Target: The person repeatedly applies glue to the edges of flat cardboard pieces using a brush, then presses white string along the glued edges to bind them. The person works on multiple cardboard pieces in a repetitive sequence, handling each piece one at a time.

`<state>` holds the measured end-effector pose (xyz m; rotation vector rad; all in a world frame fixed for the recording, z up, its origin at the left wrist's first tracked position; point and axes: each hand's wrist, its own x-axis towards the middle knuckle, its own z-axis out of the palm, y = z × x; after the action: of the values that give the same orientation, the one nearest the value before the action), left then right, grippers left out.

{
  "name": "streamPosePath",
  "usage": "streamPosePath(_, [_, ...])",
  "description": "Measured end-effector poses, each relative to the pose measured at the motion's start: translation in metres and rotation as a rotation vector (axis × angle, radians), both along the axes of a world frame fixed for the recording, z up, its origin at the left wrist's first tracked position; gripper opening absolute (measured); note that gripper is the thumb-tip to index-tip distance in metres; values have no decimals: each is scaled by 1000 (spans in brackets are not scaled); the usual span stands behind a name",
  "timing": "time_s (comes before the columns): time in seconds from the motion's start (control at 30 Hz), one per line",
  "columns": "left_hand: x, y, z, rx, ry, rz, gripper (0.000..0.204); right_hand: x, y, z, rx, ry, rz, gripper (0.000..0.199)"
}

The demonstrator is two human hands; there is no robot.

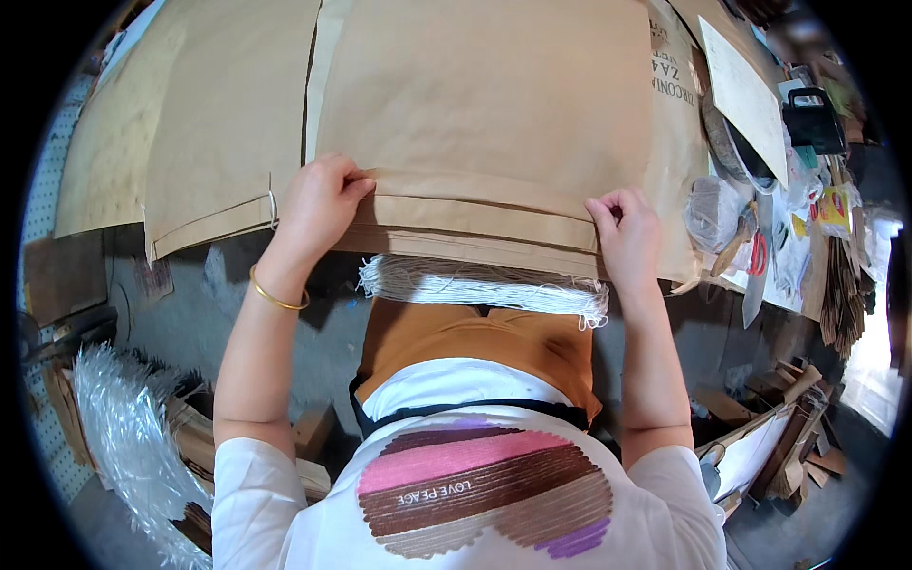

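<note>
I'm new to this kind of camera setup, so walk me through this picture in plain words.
There is no robot here: you see a person's two bare hands. The single picture comes from the left one of two wide fisheye cameras worn on the head, looking down, so straight edges bend toward the rim.

Large pieces of brown paper lie layered across the work surface. The left hand and right hand pinch the folded near edge of the top piece, one toward each end. Just below that edge, in front of the person's orange-brown shorts, is a bundle of white strings. Over on the right are red-handled scissors.
</note>
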<state>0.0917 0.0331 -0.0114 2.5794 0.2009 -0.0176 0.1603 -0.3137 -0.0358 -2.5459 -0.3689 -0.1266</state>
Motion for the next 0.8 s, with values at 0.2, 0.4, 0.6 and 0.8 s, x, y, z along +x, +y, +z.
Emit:
streamPosePath(0.2, [-1,-39,5,447,30,251,20,-9,13,-17,-200,-344,-166,21])
streamPosePath(0.4, [-20,-81,-3,330,-110,-409,94,-54,101,-5,-305,-89,461,83])
streamPosePath(0.6, [-31,-31,-14,511,-58,-148,100,-45,6,-8,-236,-14,-61,89])
streamPosePath(0.8, [-31,-20,-26,192,-269,-29,52,-40,-18,-13,-112,-75,-272,51])
